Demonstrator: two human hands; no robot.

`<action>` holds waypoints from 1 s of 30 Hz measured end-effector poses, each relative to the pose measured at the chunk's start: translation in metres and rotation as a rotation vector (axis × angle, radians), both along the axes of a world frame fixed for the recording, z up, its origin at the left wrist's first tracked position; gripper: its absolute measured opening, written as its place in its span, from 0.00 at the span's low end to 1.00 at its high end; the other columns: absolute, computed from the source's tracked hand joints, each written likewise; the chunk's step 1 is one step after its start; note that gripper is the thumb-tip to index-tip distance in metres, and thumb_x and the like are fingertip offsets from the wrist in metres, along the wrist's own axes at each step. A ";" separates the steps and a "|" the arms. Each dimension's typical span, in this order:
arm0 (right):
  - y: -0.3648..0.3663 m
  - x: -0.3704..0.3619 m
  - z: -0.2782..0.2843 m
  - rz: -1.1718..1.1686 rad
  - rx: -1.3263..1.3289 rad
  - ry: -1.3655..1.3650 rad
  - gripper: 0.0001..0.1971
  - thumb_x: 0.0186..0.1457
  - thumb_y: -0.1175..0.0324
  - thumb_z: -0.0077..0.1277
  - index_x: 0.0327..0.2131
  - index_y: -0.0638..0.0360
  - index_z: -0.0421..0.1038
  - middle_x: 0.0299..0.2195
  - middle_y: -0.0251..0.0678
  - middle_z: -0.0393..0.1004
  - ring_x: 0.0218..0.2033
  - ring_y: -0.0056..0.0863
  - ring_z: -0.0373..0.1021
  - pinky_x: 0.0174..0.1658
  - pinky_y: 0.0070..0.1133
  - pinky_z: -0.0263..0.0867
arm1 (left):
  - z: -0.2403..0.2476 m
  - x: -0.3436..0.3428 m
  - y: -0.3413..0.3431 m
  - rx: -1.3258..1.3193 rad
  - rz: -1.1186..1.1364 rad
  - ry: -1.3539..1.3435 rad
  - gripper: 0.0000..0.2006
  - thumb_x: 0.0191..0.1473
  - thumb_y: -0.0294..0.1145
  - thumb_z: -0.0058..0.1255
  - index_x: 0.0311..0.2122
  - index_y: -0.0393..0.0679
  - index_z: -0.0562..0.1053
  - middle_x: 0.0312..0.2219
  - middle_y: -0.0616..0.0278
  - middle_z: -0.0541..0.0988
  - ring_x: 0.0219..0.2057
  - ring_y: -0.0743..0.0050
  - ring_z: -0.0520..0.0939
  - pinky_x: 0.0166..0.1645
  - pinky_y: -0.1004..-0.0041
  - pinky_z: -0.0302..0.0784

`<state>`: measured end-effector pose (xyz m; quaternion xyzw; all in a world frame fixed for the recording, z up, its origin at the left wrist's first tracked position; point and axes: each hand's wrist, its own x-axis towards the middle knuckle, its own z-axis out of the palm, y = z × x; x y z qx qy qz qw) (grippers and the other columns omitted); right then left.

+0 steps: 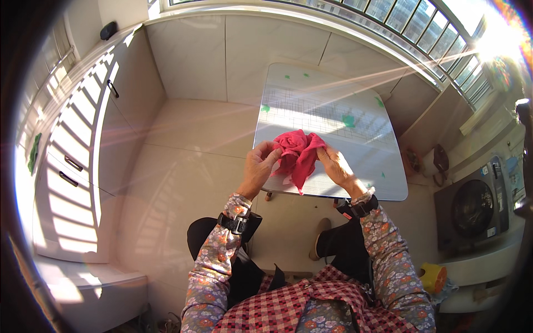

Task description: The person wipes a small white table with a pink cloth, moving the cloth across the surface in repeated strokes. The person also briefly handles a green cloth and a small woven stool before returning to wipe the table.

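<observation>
The pinkish-red cloth (298,154) is crumpled and softly folded, bunched at the top, with a loose end hanging toward the near side. It spans between the left hand (260,167) and right hand (336,168), before the table's (383,175) near-left part; whether it touches the tabletop is unclear.

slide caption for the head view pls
Left hand and right hand hold a crumpled pink cloth at a pale table.

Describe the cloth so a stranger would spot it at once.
Look for the pale, round-cornered table below the barred window. Over its near end, held by the left hand and right hand, is a crumpled cloth. Its solid, vivid pinkish red sets it apart from the pale table and its green marks.
</observation>
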<state>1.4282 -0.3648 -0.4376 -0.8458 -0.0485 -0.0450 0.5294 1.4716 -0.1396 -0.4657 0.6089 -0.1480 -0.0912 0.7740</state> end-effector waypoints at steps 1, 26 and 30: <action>-0.007 0.001 0.000 -0.017 0.034 0.019 0.26 0.66 0.49 0.37 0.51 0.63 0.67 0.40 0.38 0.75 0.40 0.26 0.70 0.47 0.24 0.65 | 0.002 0.001 0.005 0.000 0.093 -0.047 0.08 0.60 0.32 0.51 0.39 0.38 0.73 0.32 0.68 0.78 0.35 0.85 0.76 0.42 0.80 0.72; -0.080 -0.064 -0.015 -0.123 0.229 0.439 0.26 0.58 0.50 0.50 0.46 0.67 0.69 0.35 0.40 0.76 0.32 0.23 0.74 0.35 0.17 0.70 | 0.002 -0.010 0.072 0.159 -0.015 0.290 0.13 0.60 0.40 0.47 0.43 0.43 0.73 0.37 0.66 0.79 0.37 0.76 0.80 0.42 0.73 0.75; -0.060 -0.044 -0.036 -0.147 -0.134 0.360 0.21 0.51 0.55 0.56 0.39 0.66 0.72 0.29 0.39 0.77 0.29 0.24 0.74 0.33 0.21 0.70 | -0.023 0.019 0.063 0.233 0.085 0.253 0.14 0.56 0.36 0.54 0.43 0.38 0.73 0.33 0.64 0.80 0.32 0.77 0.80 0.39 0.75 0.76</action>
